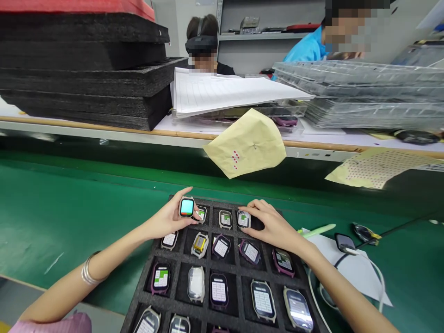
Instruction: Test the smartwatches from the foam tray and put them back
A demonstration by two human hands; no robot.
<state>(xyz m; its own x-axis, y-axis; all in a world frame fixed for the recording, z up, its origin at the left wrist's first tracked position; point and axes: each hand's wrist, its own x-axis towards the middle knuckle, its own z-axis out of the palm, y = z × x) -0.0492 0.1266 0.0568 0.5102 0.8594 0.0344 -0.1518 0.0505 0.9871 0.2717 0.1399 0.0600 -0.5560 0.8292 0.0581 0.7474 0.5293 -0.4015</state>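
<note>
My left hand is closed round a smartwatch whose screen glows cyan, with a strip of colours along its lower edge. It is above the back left of a black foam tray. My right hand pinches another smartwatch with a light case and a white-and-green screen, at the tray's back row. Between them a light-cased watch lies in its own compartment. Several more watches fill the rows in front, some purple-cased like this one. One compartment holds a watch case with a yellow part showing.
Black foam trays are stacked on the shelf at left; papers and clear plastic trays lie further right. Yellow sheets hang from its edge. On the green bench, right, are a green pen, a watch and cables. Two people are beyond.
</note>
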